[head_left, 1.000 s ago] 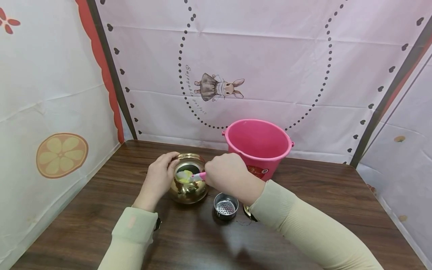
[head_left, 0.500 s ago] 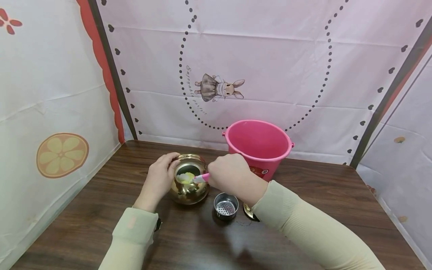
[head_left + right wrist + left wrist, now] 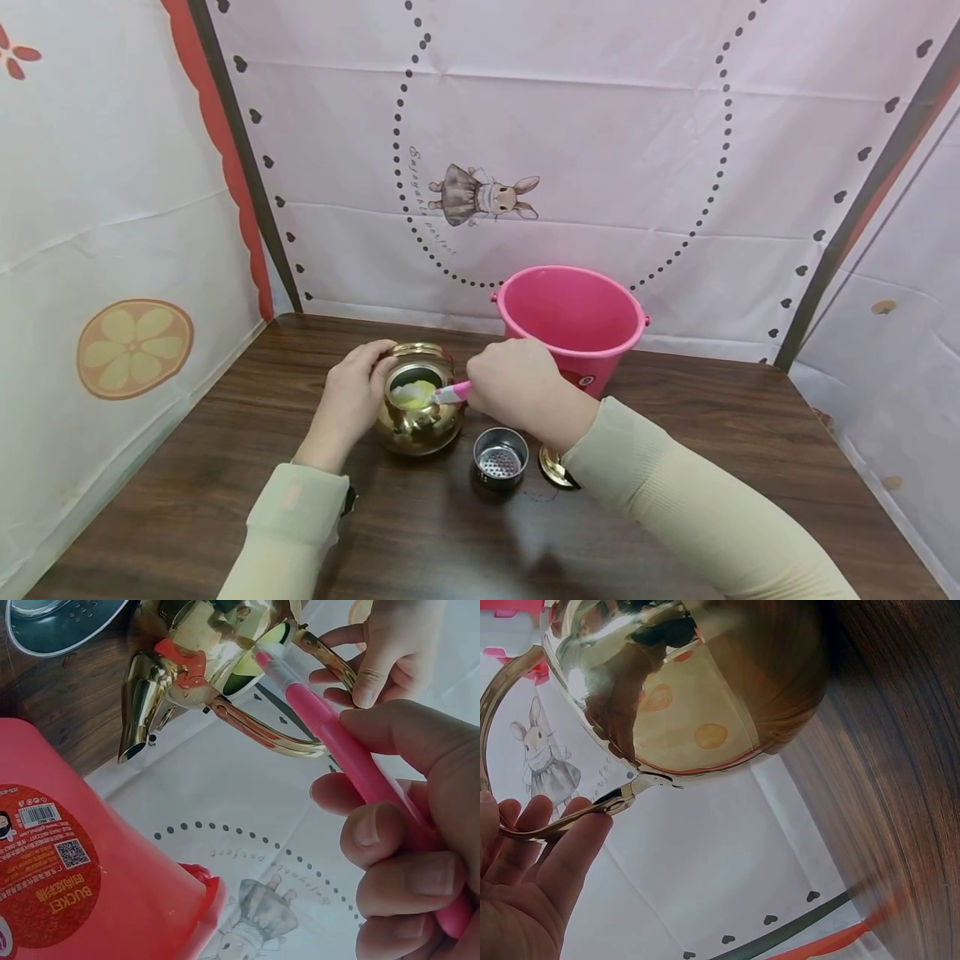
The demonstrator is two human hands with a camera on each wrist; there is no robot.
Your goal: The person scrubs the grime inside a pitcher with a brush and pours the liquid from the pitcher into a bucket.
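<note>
A shiny gold teapot (image 3: 420, 435) stands on the table with its mouth uncovered. My left hand (image 3: 347, 400) grips its arched handle (image 3: 536, 834), fingertips curled round the metal in the left wrist view. In my right hand (image 3: 519, 385) is the pink and white handle of a cleaning brush (image 3: 326, 724), wrapped by thumb and fingers. The brush's yellow and whitish head (image 3: 412, 395) sits in the teapot's mouth, its lower part hidden inside. The spout (image 3: 135, 712) points toward the bucket in the right wrist view.
A pink bucket (image 3: 600, 367) stands behind my right hand near the back cloth. Right of the teapot lies a round metal strainer (image 3: 501, 480), holes in its bottom. Beside it a gold lid (image 3: 553, 468) is partly covered by my right sleeve (image 3: 622, 454).
My right hand has drawn slightly to the right with the brush, and a bit more of its handle shows outside the teapot's mouth. My left hand stays on the teapot.
</note>
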